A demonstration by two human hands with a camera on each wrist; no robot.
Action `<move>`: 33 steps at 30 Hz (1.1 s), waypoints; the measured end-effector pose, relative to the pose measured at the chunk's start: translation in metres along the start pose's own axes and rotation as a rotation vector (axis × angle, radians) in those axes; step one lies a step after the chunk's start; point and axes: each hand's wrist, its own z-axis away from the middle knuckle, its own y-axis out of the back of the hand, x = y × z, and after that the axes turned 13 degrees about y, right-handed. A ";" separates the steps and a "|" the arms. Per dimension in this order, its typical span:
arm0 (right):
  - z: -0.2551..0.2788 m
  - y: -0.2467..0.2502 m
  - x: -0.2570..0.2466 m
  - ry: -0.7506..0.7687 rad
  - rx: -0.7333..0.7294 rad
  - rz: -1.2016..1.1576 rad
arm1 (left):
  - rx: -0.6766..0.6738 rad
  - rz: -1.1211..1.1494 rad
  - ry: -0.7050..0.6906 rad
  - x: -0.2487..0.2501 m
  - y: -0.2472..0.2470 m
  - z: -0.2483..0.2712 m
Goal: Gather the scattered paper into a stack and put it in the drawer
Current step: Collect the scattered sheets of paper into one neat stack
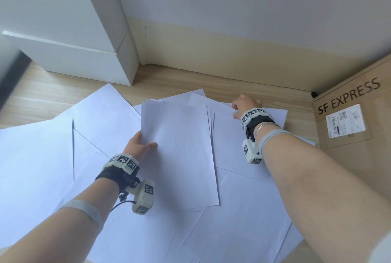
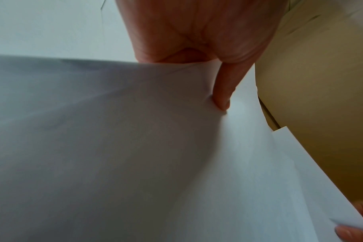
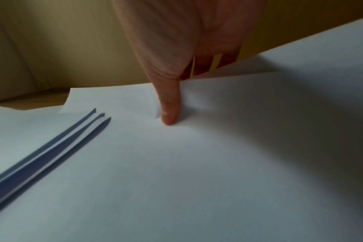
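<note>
Plain white blank paper, many sheets (image 1: 243, 220) spread loose and overlapping across the wooden floor (image 1: 38, 93), no print visible. Left hand (image 1: 138, 144) holds a small stack (image 1: 179, 152) by its left long edge, thumb on top, fingers (image 2: 223, 91) curled under; the left wrist view shows one finger pressing up under the sheet, which bends around it. The stack is portrait to the person, long axis running away from them toward the wall, far end tilted slightly left. Edges are not flush: several sheet edges fan out along its right side. It sits above the loose sheets in the middle of the floor spread.

Right hand (image 1: 243, 104) is at the far right of the spread, near the baseboard, pinching the far edge of a single sheet (image 1: 232, 146): thumb (image 3: 169, 104) on top, other fingers beneath the edge, which lifts a little. That sheet lies angled, long axis running from far left to near right, partly under the stack.

White drawer unit (image 1: 74, 40) stands far left against the wall; the lower drawer front (image 1: 63, 59) juts out slightly, its inside not visible, cannot tell the contents. Cardboard box (image 1: 355, 131) marked SF EXPRESS with a shipping label stands at right, touching the paper spread; contents hidden.
</note>
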 end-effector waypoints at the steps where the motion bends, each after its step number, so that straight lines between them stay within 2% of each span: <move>1: 0.003 0.001 0.001 -0.004 0.035 -0.016 | 0.002 -0.002 0.000 -0.001 0.000 -0.001; 6: 0.025 0.006 0.010 -0.058 0.211 -0.144 | 0.026 -0.016 -0.004 -0.004 0.001 -0.001; 12: 0.057 0.017 0.018 -0.164 0.317 -0.195 | 0.000 -0.060 -0.016 -0.010 0.003 0.007; 20: 0.102 0.027 0.026 -0.303 0.534 -0.322 | -0.003 -0.106 -0.012 -0.020 0.003 0.018; 25: 0.126 0.023 0.029 -0.399 0.661 -0.470 | -0.010 -0.124 -0.015 -0.028 0.003 0.019; 29: 0.143 0.015 0.027 -0.481 0.722 -0.564 | -0.003 -0.180 -0.021 -0.032 -0.001 0.021; 33: 0.164 0.006 0.027 -0.556 0.705 -0.589 | -0.008 -0.217 -0.024 -0.037 -0.002 0.022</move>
